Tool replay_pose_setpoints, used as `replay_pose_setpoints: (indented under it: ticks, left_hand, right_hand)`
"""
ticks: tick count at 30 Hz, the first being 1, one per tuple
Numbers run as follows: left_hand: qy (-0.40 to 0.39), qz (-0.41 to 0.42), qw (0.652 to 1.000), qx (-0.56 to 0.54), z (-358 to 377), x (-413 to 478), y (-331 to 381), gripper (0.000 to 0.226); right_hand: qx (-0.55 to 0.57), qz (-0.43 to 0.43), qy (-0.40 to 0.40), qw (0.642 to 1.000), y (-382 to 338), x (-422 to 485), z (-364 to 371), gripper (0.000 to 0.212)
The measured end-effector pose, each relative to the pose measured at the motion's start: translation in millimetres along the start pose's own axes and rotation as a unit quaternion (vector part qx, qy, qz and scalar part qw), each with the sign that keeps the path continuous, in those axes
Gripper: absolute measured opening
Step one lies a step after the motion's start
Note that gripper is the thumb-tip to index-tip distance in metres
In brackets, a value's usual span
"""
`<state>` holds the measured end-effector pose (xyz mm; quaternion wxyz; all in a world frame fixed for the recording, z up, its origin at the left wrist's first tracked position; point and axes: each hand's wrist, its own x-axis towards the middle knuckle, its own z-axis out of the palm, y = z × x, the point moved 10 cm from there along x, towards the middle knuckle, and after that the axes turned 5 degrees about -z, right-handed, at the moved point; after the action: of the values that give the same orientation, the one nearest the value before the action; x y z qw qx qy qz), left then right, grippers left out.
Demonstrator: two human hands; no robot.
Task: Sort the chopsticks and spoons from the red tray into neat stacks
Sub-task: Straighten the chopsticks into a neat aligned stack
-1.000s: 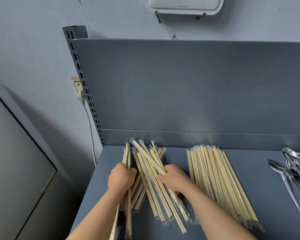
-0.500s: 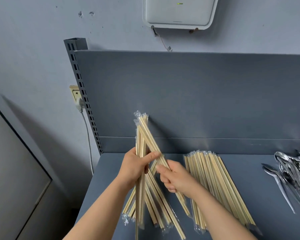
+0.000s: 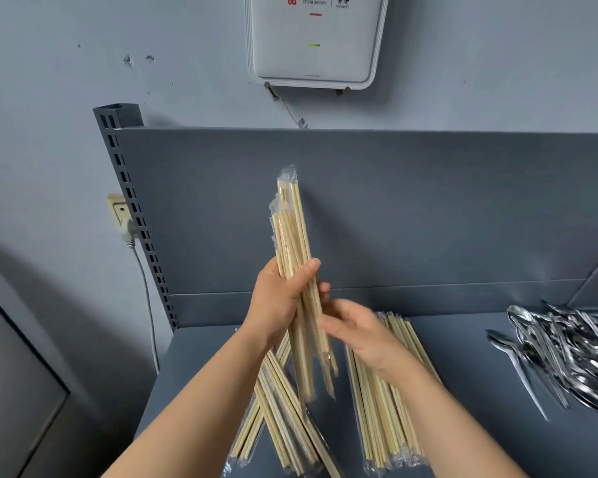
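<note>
Left hand (image 3: 277,305) fingers wrapped round a bundle (image 3: 290,229) of chopsticks, raised over the shelf (image 3: 480,391), long axis near upright, top leaning slightly left. Right hand (image 3: 356,332) loose-fingered beside its lower half; blurred, contact unclear. Below, a crossed heap (image 3: 280,408) waits. One stack (image 3: 387,408) lies neat, pointing at the back panel. Spoons (image 3: 567,353) are a jumble. About halfway, I'd judge.

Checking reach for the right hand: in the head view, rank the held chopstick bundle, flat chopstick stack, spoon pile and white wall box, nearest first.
From the right hand:
1. held chopstick bundle, just to its left.
2. flat chopstick stack, lying just below it.
3. spoon pile, far to the right.
4. white wall box, high on the wall.
</note>
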<state>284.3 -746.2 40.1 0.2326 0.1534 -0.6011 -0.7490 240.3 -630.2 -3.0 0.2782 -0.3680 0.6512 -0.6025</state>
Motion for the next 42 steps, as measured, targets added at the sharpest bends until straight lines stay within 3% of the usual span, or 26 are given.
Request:
replay_pose_setpoints:
  ticks: [3, 5, 9, 12, 17, 20, 25, 28, 33, 36, 38, 42]
  left_hand:
    - [0.038, 0.089, 0.991, 0.091, 12, 3, 11, 0.023]
    - [0.029, 0.117, 0.988, 0.092, 26, 3, 9, 0.018]
    - [0.044, 0.107, 0.986, 0.117, 35, 3, -25, 0.019]
    - [0.054, 0.098, 0.982, 0.153, 35, 2, -46, 0.021]
    - [0.05, 0.096, 0.973, 0.205, 35, -4, -68, 0.025]
    - [0.04, 0.092, 0.972, 0.21, 37, -6, -78, 0.026]
    - [0.019, 0.068, 0.976, 0.207, 47, -1, -83, 0.012]
    - [0.034, -0.009, 0.978, 0.204, 45, 3, -99, 0.011]
    - [0.1, -0.182, 0.95, 0.233, 27, -5, -159, 0.013]
    - [0.129, -0.201, 0.924, 0.298, 25, -9, -175, 0.018]
    - [0.142, -0.205, 0.915, 0.317, 26, -10, -179, 0.022]
    - [0.161, -0.222, 0.896, 0.35, 32, -13, -186, 0.042]
  right_hand:
    - [-0.017, -0.053, 0.073, 0.996, -33, 4, -29, 0.033]
    - [-0.029, -0.098, 0.1, 0.99, -59, 11, -43, 0.036]
    - [-0.028, -0.168, 0.111, 0.979, -100, 25, -52, 0.043]
    - [-0.086, -0.189, 0.104, 0.973, -109, 33, -52, 0.051]
    - [-0.23, -0.18, 0.084, 0.953, -101, 40, -50, 0.036]
    - [-0.272, -0.139, 0.064, 0.95, -74, 40, -48, 0.032]
    - [-0.199, -0.082, 0.077, 0.973, -53, 40, -65, 0.039]
    - [-0.185, -0.048, 0.11, 0.975, -35, 34, -86, 0.043]
    - [-0.322, 0.103, 0.176, 0.925, 38, -1, -138, 0.038]
    - [-0.407, 0.23, 0.169, 0.868, 88, -35, -162, 0.036]
    - [-0.429, 0.292, 0.148, 0.842, 111, -54, -166, 0.048]
    - [-0.448, 0.313, 0.13, 0.827, 133, -67, -164, 0.072]
